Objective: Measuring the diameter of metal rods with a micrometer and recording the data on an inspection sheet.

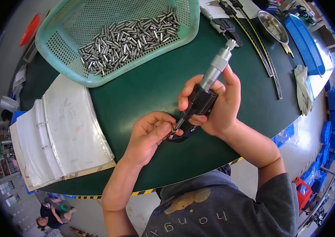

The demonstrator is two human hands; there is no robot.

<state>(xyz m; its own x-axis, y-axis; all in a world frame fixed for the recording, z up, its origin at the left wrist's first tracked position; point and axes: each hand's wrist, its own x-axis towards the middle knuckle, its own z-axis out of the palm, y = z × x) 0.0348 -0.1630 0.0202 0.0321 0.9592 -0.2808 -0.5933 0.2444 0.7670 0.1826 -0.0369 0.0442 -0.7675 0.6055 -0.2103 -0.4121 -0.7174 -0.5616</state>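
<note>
My right hand (226, 104) is wrapped around a micrometer (201, 102) with a black body and a silver thimble, tilted with its thimble pointing up and to the right. At its lower end, by the jaws, the thumb and fingers of my left hand (145, 136) pinch a small metal pin (172, 131), mostly hidden by the fingertips. Whether the jaws touch the pin I cannot tell. Beyond my hands, a pale green perforated basket (63, 59) holds a heap of short shiny metal pins (128, 42).
An open ring binder (74, 130) lies at left on the green table (120, 94). Two calipers (254, 41), a second micrometer (220, 25), a metal bowl (262, 16), a blue basket (307, 43) and white gloves (303, 89) are at right. Another person (53, 213) is far off, lower left.
</note>
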